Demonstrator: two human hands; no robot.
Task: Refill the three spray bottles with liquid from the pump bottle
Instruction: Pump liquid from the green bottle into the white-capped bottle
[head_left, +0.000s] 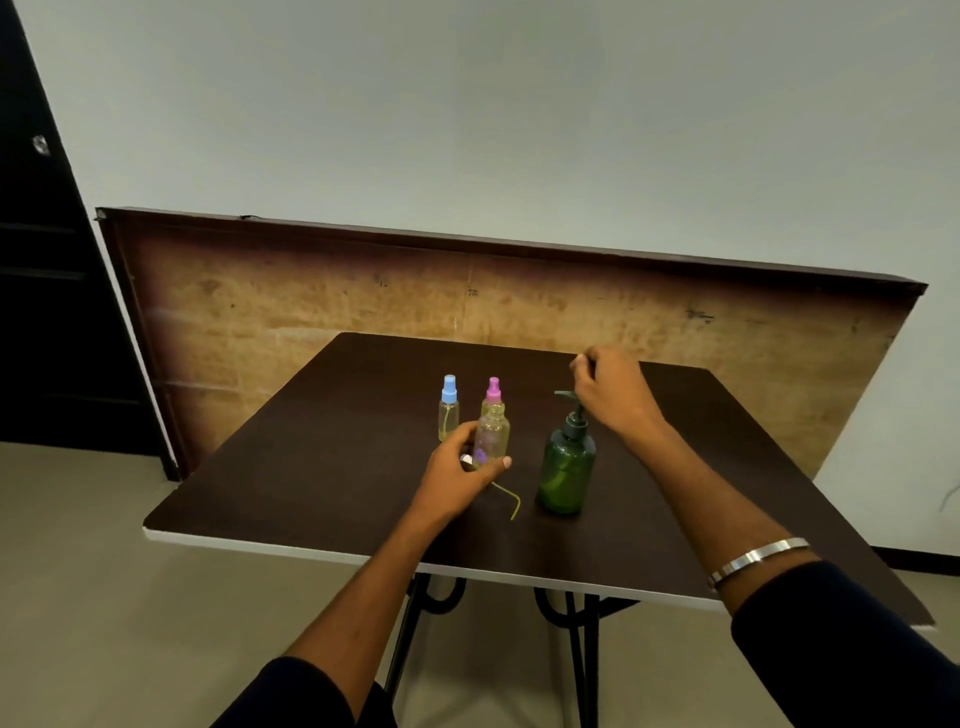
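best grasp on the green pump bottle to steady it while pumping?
Wrap the round lower body of the translucent green plastic pump bottle from its right side. It stands upright, its spout points left toward the uncapped clear bottle held by the left hand, so the right side is unobstructed.

2 hands, arms extended forward. Left hand (460, 475): fingers curled, gripping. Right hand (610, 392): raised, fingers loosely curled, nothing visibly held; bangle on forearm.

A dark brown desk (322, 447) with black metal legs (576, 649) is shown; a wooden board (311, 312) is leaned against the wall (467, 104) behind it.
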